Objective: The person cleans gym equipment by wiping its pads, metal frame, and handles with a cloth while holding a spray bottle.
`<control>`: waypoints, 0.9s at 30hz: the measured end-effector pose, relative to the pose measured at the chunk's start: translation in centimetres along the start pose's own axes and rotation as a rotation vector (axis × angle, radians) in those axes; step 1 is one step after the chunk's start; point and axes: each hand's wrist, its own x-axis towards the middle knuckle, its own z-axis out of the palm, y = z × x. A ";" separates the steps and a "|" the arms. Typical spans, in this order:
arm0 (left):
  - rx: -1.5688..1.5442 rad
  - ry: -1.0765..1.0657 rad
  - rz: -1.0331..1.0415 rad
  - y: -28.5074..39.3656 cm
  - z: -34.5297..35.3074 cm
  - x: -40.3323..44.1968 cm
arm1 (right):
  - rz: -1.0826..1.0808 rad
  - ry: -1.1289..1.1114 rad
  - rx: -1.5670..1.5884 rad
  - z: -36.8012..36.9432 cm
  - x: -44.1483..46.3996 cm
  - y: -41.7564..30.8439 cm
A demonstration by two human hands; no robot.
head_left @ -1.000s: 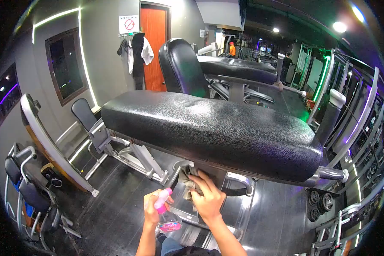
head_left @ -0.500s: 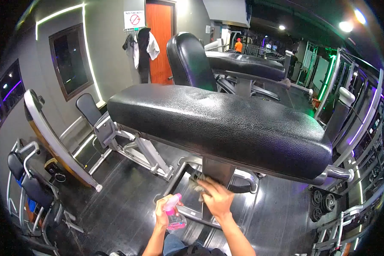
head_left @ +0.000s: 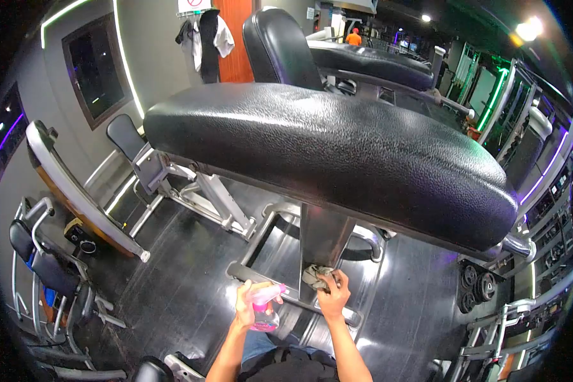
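Observation:
At the bottom centre, my left hand (head_left: pixel 246 307) is wrapped round a clear spray bottle (head_left: pixel 265 316) with a pink trigger head and pink label. To its right, my right hand (head_left: pixel 333 293) grips a crumpled grey cloth (head_left: pixel 316 277). The cloth lies against the lower part of the dark metal post (head_left: pixel 321 239) of a gym machine. Above both hands spans the machine's long black padded bench (head_left: pixel 331 153). The post joins a silver base frame (head_left: pixel 270 229) on the floor.
Another padded machine (head_left: pixel 280 48) stands behind the bench. Seat machines (head_left: pixel 51 274) are at the left, weight plates (head_left: pixel 485 286) at the right. Clothes (head_left: pixel 207 41) hang by the orange door (head_left: pixel 235 38). A person in orange (head_left: pixel 354 39) is far back. The floor (head_left: pixel 172 280) is black.
My right hand and the cloth have moved down and right, onto the post's lower part. My left hand still holds the bottle. The view has tilted down, and the bench looks larger.

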 end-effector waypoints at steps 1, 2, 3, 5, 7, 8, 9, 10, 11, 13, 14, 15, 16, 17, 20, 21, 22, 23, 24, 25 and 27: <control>0.011 0.019 -0.038 0.0 0.2 -0.1 | -0.010 0.004 0.005 0.0 0.3 -0.1; 0.019 0.004 -0.022 -0.5 -0.2 -0.3 | -0.058 0.021 0.034 -0.1 0.9 -0.1; 0.015 0.002 -0.029 -0.8 -0.3 -0.3 | -0.054 0.018 0.027 -0.8 1.8 -1.0; 0.196 -0.018 0.037 -1.1 -0.2 -0.1 | -0.233 0.076 -0.031 -2.5 4.5 -3.1; 0.183 -0.029 0.002 -2.0 -0.6 -0.1 | -0.319 0.235 0.083 -3.5 8.2 -4.6; 0.174 -0.039 -0.024 -2.4 -0.8 -0.1 | -0.369 0.278 0.093 -4.3 10.1 -5.8; 0.172 -0.044 -0.030 -2.8 -0.8 -0.1 | -0.350 0.286 0.098 -4.9 11.6 -6.6; 0.153 -0.029 -0.032 -3.1 -0.9 -0.2 | -0.370 0.308 0.095 -5.1 12.7 -7.1; 0.134 -0.014 -0.034 -3.4 -0.8 -0.2 | -0.391 0.329 0.091 -5.2 13.2 -7.2; 0.093 0.011 -0.033 -3.9 -0.7 -0.4 | -0.339 0.332 0.104 -4.3 11.8 -6.3; 0.054 0.044 -0.028 -4.2 -0.7 -0.6 | -0.289 0.334 0.124 -3.6 10.8 -5.6; 0.047 0.044 -0.036 -4.5 -0.7 -0.7 | -0.287 0.327 0.117 -2.9 9.5 -4.6; 0.072 0.045 -0.047 -4.6 -0.8 -0.8 | -0.119 0.307 0.214 -2.0 7.9 -3.4; 0.098 0.048 -0.058 -4.7 -0.9 -0.8 | 0.052 0.285 0.310 -1.2 6.2 -2.2; 0.159 0.024 -0.044 -4.2 -1.0 -1.1 | 0.222 0.167 0.356 0.3 0.8 0.6; 0.183 0.019 -0.032 -4.2 -1.0 -1.2 | 0.239 0.094 0.295 0.8 -0.8 1.6; 0.172 0.024 -0.032 -4.3 -1.1 -1.2 | 0.254 0.039 0.308 1.6 -2.7 3.2; 0.171 0.027 -0.035 -4.3 -1.1 -1.4 | 0.271 -0.014 0.321 2.4 -4.5 4.6; 0.160 0.051 -0.047 -4.4 -1.1 -1.5 | 0.469 -0.088 0.462 2.5 -5.0 4.6; 0.150 0.075 -0.056 -4.4 -1.1 -1.6 | 0.470 -0.090 0.461 2.5 -5.3 4.8; 0.184 0.081 -0.049 -4.2 -0.8 -1.8 | 0.354 -0.114 0.235 2.3 -5.1 4.8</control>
